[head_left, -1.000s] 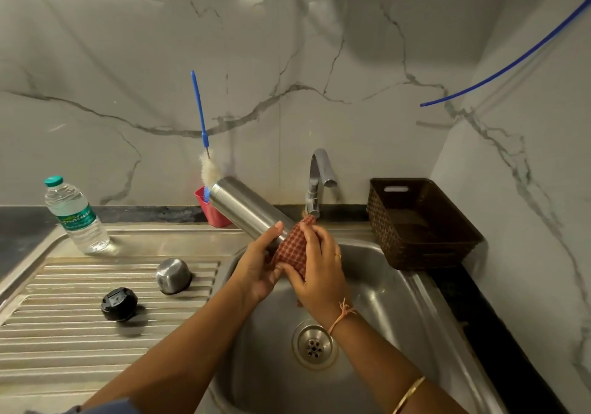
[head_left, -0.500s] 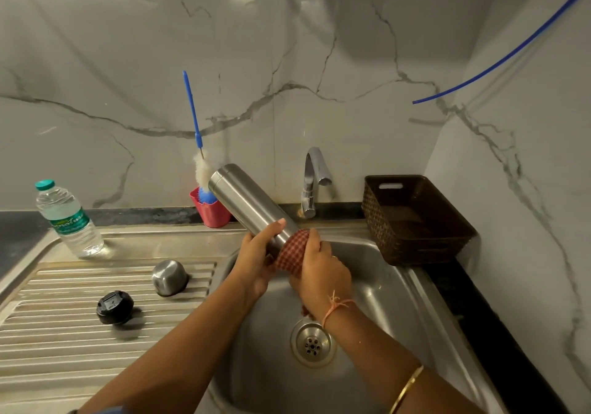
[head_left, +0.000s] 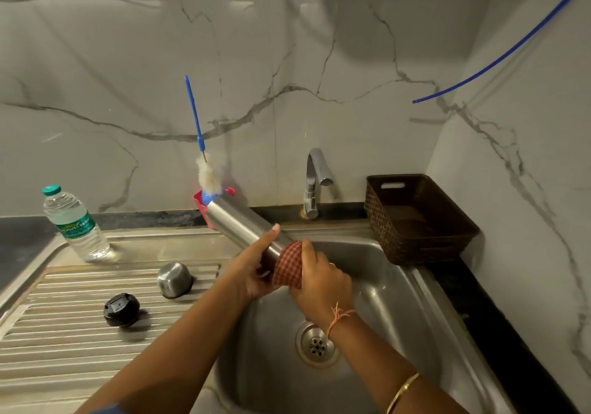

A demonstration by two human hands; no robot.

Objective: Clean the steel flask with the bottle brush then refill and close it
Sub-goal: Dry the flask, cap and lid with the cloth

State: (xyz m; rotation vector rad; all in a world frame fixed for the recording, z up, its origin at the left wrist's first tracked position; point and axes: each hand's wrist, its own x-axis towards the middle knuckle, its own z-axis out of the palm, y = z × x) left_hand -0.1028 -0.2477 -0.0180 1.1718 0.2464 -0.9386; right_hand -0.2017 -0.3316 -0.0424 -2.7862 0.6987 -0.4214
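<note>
The steel flask (head_left: pixel 238 221) is held tilted over the sink, its far end pointing up and left. My left hand (head_left: pixel 256 265) grips its lower body. My right hand (head_left: pixel 319 277) presses a red checked cloth (head_left: pixel 289 266) around the flask's near end, which the cloth hides. The bottle brush (head_left: pixel 200 145), blue handle and white bristles, stands upright in a red holder (head_left: pixel 204 204) behind the flask. On the draining board lie a steel cup-shaped cap (head_left: pixel 174 279) and a black stopper (head_left: pixel 121 309).
A plastic water bottle (head_left: pixel 73 223) with a green cap stands at the board's back left. The tap (head_left: pixel 315 183) rises behind the sink basin (head_left: pixel 393 301). A brown basket (head_left: pixel 419 218) sits at the right. A blue tube (head_left: pixel 499 58) hangs by the right wall.
My right hand has slid the cloth down and around the flask's near end, wrapping it more fully. The flask stays tilted in my left hand.
</note>
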